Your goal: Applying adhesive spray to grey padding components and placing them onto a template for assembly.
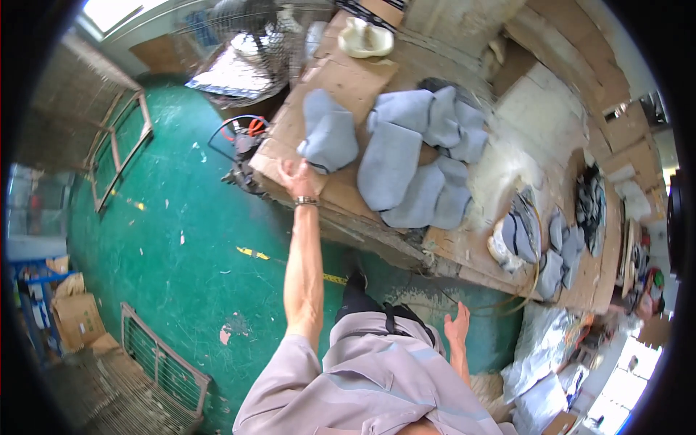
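My left hand (296, 180), with a bracelet at the wrist, reaches to the front left edge of the cardboard-covered table (279, 148). Its fingers are apart, and the fingertips are right beside a grey, sock-shaped fabric piece (328, 134); whether they touch it I cannot tell. To the right of that piece lies a group of several similar grey pieces (389, 167), some overlapping, with dark edging. My right hand (457, 324) hangs low beside my body, off the table, its fingers apart and holding nothing.
A cream-coloured moulded form (365, 38) sits at the table's far end. Farther right lie a white-and-grey piece (513, 235) and more grey pieces (562, 250) near a thin hose. Metal racks (163, 370) stand on the green floor (196, 268); a fan (246, 18) is at the back.
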### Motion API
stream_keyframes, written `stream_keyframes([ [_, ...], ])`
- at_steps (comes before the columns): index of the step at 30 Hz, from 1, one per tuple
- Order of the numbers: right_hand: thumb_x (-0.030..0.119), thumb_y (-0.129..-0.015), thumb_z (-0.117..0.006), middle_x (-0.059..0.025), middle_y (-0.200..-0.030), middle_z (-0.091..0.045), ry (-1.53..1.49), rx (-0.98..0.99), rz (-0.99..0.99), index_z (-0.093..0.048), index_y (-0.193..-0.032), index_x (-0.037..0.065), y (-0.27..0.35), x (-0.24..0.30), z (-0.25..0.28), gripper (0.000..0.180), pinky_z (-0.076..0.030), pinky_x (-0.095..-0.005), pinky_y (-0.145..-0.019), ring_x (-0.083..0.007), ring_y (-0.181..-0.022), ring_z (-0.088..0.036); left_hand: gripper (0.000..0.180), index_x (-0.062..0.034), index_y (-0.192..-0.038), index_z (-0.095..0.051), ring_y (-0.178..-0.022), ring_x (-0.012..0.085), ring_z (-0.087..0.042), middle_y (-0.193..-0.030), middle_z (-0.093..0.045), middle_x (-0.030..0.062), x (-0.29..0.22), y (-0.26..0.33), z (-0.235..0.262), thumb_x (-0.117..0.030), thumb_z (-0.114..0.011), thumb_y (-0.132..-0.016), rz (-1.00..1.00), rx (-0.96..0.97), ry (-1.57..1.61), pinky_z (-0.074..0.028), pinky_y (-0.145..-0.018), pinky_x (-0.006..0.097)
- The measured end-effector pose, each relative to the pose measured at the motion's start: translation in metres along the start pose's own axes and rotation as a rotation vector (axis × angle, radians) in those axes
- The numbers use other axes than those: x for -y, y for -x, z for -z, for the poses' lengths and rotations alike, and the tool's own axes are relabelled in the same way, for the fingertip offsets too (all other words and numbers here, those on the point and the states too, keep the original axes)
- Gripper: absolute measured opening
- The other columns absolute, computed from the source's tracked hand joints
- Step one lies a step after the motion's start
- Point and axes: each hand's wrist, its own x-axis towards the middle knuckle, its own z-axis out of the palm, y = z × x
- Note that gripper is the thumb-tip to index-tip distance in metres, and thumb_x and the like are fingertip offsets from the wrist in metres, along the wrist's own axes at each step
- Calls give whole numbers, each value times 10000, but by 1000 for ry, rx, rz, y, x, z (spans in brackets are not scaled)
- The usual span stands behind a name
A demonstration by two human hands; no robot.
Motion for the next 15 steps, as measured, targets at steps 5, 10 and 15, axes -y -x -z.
stream_keyframes([
  [5, 113, -867, -718, -257, -1501, -499, 32, 147, 204, -511, -1490, -13, 5, 16, -30, 669, -423, -447, -1158, -411, -1392, -490, 186, -162, -1105, -489, -651, 57, -430, -834, -407, -54, 7, 27, 60, -25, -575, -1013, 141, -122, 672, -381, -516, 216],
  [10, 115, -879, -726, -207, -1227, -707, -162, 253, 320, -646, -1353, -41, 28, 68, -26, 505, -538, -372, -996, -329, -1127, -690, 338, -83, -1300, -662, -804, 130, -639, -970, -681, 13, 16, 114, 211, -183, -666, -978, 106, 67, -92, -548, -666, 305],
  [15, 35, -941, -637, -141, -1133, -747, -519, 487, 843, -697, -1246, -28, 134, 220, 20, 317, -552, -325, -918, -198, -1041, -711, 349, -112, -1197, -742, -1154, 298, -703, -1245, -737, 147, 57, 267, 538, -297, -660, -912, 291, 363, -1223, -562, -995, 428],
])
